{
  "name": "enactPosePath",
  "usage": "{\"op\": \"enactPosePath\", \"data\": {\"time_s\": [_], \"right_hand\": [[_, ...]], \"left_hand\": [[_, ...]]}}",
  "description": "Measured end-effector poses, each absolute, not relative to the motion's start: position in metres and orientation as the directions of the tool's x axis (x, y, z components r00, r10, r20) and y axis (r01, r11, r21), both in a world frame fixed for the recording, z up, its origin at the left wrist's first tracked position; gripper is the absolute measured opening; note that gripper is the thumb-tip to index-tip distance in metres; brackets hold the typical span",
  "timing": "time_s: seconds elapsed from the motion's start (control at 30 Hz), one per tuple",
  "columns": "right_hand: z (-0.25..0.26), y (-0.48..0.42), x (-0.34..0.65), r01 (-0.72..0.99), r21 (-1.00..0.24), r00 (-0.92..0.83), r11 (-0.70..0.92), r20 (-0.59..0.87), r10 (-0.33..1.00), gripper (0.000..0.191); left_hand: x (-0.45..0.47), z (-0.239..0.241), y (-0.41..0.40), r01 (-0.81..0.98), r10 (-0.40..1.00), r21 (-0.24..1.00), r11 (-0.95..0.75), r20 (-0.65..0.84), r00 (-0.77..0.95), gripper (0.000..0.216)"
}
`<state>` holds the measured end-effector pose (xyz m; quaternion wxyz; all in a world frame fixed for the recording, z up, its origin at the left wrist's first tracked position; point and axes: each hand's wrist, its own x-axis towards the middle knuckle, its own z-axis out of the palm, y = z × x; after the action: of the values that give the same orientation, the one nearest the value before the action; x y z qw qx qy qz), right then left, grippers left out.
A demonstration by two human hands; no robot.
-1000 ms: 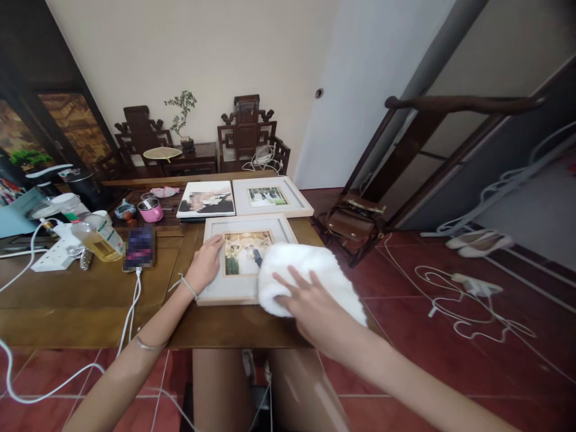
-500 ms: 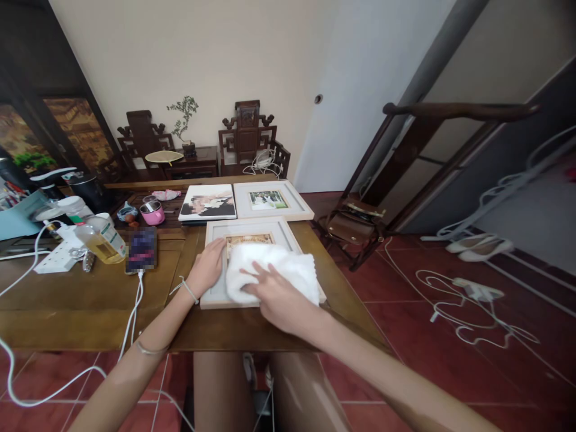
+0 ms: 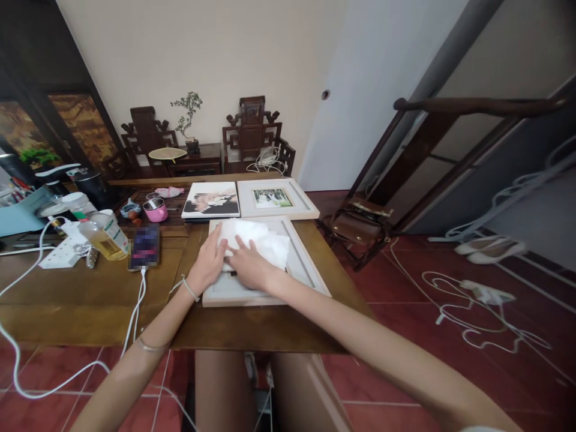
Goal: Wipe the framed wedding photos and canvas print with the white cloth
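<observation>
A light-wood picture frame (image 3: pixel 317 279) lies flat near the front edge of the brown table, and a folded white cloth (image 3: pixel 272 237) covers much of its upper left. My right hand (image 3: pixel 254 267) presses the cloth onto the frame with spread fingers, holding it there. Along the frame's left rail, my left hand (image 3: pixel 207 259) grips the side, its thumb close to the cloth and to my right fingertips. The picture inside the frame is mostly hidden under the cloth and my right hand.
Behind lie a second framed photo (image 3: pixel 272 198) and a photo panel (image 3: pixel 211 200). To the left are a phone (image 3: pixel 144 246) on a white cable, an oil-coloured bottle (image 3: pixel 108 237), a power strip (image 3: pixel 60 252) and a pink cup (image 3: pixel 155 211). A dark wooden chair (image 3: pixel 360 222) stands right.
My right hand has slid the white cloth up and left across the frame, uncovering its lower right. My left hand stays at the left rail. The view has shifted slightly.
</observation>
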<state>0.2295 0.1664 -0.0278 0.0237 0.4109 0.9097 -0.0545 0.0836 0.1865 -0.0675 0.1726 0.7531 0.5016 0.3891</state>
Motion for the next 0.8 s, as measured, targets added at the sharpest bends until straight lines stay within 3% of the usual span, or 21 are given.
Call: {"op": "enactPosePath", "data": {"time_s": [0.17, 0.3, 0.37, 0.57, 0.8], "right_hand": [[-0.010, 0.123, 0.249, 0.639, -0.134, -0.767, 0.757, -0.192, 0.613, 0.063], [0.001, 0.102, 0.273, 0.584, -0.287, -0.811, 0.759, -0.167, 0.560, 0.070], [0.001, 0.096, 0.287, 0.597, -0.307, -0.800, 0.741, -0.155, 0.580, 0.069], [-0.012, 0.097, 0.331, 0.776, -0.179, -0.631, 0.605, -0.177, 0.756, 0.073], [-0.034, 0.169, 0.330, 0.837, -0.024, -0.546, 0.547, 0.037, 0.837, 0.065]], "left_hand": [[0.082, -0.066, 0.189, 0.569, 0.925, 0.739, -0.360, 0.362, 0.116, 0.055], [0.084, -0.075, 0.191, 0.673, 0.880, 0.598, -0.436, 0.438, 0.181, 0.043], [0.084, -0.080, 0.192, 0.722, 0.863, 0.513, -0.463, 0.446, 0.236, 0.037], [0.084, -0.083, 0.191, 0.776, 0.875, 0.419, -0.471, 0.329, 0.354, 0.037], [0.089, -0.078, 0.183, 0.803, 0.885, 0.377, -0.461, 0.264, 0.384, 0.037]]}}
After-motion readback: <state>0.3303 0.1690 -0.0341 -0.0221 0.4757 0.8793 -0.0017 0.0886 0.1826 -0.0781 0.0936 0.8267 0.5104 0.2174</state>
